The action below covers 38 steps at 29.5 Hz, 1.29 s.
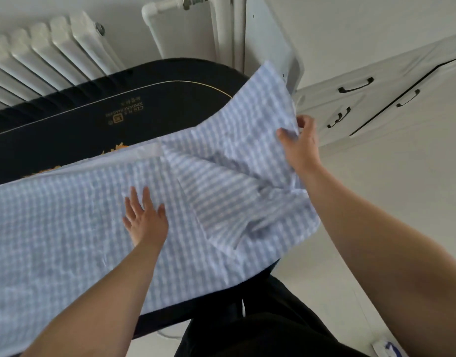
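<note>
A white room, with a radiator [54, 55] and drawer fronts [363, 99] behind, holds a black oval table [93, 106]. A blue-checked cloth [67, 228] lies across it, its right end overhanging the rim. If the left hand [144, 217] (flat, fingers splayed) eases its press, the right hand [301, 145], fingers pinching the raised edge, could drag the cloth off. The table's gold lettering [124, 112] is upside down and unreadable.

Blue-and-white checked cotton cloth [67, 228] lies spread over dark oval table w/ gold lettering [118, 104]. Left hand [144, 215] rests flat on it, fingers straight. Right hand [300, 143] pinches the cloth's lifted right edge, folded part raised. White ribbed radiator [49, 52] behind; white drawer cabinet [363, 99] at right.
</note>
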{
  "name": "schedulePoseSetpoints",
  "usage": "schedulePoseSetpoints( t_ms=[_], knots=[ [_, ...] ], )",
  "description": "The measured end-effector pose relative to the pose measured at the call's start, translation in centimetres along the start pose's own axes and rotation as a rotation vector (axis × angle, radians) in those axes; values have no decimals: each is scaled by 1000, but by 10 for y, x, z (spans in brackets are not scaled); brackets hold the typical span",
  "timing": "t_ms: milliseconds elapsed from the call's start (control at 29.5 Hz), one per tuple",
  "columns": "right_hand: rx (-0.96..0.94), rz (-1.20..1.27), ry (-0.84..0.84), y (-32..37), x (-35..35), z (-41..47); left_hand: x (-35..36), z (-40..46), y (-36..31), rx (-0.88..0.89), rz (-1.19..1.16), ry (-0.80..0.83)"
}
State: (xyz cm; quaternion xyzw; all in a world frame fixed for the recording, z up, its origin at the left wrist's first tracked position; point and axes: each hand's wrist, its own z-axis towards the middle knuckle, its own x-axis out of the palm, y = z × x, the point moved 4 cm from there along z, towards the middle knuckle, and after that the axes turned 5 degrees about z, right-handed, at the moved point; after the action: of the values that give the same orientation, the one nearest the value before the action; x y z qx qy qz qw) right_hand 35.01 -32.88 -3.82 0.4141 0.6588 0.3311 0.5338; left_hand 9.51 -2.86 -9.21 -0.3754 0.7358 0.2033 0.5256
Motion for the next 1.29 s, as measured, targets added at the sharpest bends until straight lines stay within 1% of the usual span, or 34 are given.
schedulePoseSetpoints(
  t_ms=[102,170,271,339,441,509,542,576,644,678,712,746,848,915,1017,1119,1153,1187,1221,1288],
  knots=[
    [270,-233,-12,-46,-17,1,12,-13,-3,38,77,113],
    [377,-255,4,-82,-23,-16,22,-21,-4,36,89,206],
    [528,-178,113,-119,-24,-46,27,-28,-3,21,93,236],
    [583,-162,140,-130,-29,-60,28,-29,-5,23,101,256],
    [522,-121,106,-131,-35,-63,25,-26,-8,25,126,344],
    [486,-56,127,-126,-36,-62,23,-23,-9,29,140,412],
    [505,-4,146,-124,-37,-62,22,-23,-10,32,150,441],
    [562,71,181,-125,-38,-62,21,-23,-11,32,163,463],
    [750,265,291,-131,-42,-65,20,-25,-13,31,187,499],
    [826,315,342,-133,-46,-65,19,-27,-14,33,193,515],
    [876,302,388,-134,-52,-65,19,-29,-14,34,196,529],
    [902,227,440,-134,-57,-63,18,-30,-15,33,199,538],
    [891,-58,640,-125,-72,-66,17,-32,-15,24,219,544],
    [803,-166,693,-116,-76,-68,17,-31,-16,22,226,547],
    [646,-280,751,-102,-76,-73,19,-29,-16,15,228,548],
    [654,-291,931,-90,-81,-84,22,-28,-15,28,260,544],
    [644,-301,956,-89,-85,-84,23,-28,-15,35,281,543],
    [610,-338,905,-88,-90,-80,23,-28,-15,37,296,542],
    [566,-384,792,-92,-95,-75,23,-27,-15,34,301,539],
    [506,-436,489,-111,-107,-67,22,-27,-17,21,294,532]
  ],
)
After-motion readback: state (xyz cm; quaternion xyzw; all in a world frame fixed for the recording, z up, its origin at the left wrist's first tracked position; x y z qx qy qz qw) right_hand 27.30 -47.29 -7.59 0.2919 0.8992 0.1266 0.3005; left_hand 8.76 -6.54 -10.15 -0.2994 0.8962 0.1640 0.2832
